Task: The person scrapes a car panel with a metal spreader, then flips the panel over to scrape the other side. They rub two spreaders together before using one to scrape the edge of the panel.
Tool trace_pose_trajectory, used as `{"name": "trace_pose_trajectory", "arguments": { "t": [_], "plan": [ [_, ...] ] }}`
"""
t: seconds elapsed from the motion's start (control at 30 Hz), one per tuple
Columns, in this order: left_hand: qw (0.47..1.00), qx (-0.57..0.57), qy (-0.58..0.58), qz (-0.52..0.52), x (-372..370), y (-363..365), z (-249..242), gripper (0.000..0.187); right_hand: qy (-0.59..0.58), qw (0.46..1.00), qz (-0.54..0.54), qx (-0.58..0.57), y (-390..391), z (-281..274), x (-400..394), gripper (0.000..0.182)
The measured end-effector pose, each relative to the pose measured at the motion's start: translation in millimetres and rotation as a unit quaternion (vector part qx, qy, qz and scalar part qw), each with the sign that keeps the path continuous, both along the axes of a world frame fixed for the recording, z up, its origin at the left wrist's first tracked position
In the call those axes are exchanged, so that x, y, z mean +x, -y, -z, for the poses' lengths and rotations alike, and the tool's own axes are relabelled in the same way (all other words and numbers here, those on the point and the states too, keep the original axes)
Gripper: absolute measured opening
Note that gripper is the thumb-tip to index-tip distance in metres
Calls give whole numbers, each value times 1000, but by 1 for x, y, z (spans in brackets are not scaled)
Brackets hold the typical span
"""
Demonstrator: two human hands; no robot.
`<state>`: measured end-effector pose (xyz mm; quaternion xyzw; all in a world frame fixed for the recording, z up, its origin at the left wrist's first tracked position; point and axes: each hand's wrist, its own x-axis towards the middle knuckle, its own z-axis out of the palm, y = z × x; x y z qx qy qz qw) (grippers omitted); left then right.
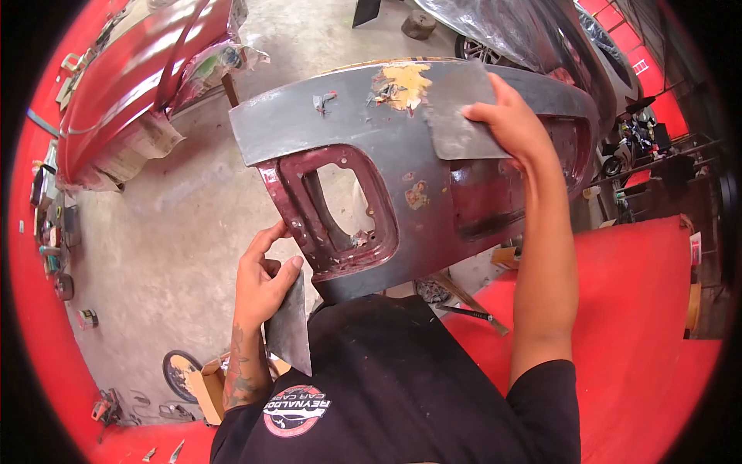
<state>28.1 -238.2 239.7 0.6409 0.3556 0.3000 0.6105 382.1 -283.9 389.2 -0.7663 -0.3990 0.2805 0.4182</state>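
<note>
A car trunk lid [325, 127] in grey primer, with dark red recesses, lies across the middle of the view. On its upper face is a yellow patch of body filler [408, 83] with dark bits at its edge. My right hand [514, 124] pinches a flat metal spreader [464, 116], which overlaps the lid just right of the patch. At the lid's lower left corner, my left hand [267, 274] grips a second flat metal plate [288, 329] under the thumb, its fingers by the lid's edge.
Red painted car panels [147, 73] with masking paper stand at the left. A car under plastic sheeting [502, 23] is behind the lid. Below the lid are a wooden stand leg [468, 305] and, lower left, a cardboard box [207, 390]. Cans and tools line the left wall.
</note>
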Motion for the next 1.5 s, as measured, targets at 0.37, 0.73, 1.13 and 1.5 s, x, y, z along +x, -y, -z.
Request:
{"name": "trace_pose_trajectory", "arguments": {
  "t": [0.37, 0.73, 1.13, 1.5],
  "plan": [
    [1000, 1, 0, 14, -1, -1, -2, 55, -17, 999, -10, 48, -1, 8, 15, 51],
    [1000, 25, 5, 12, 0, 0, 1, 56, -48, 998, -4, 38, 2, 6, 16, 57],
    [1000, 14, 3, 6, -2, 1, 1, 57, -36, 998, 2, 56, 17, 4, 13, 52],
    [1000, 4, 3, 12, -3, 1, 0, 58, -67, 996, -1, 59, 5, 12, -1, 53]
  ]
}}
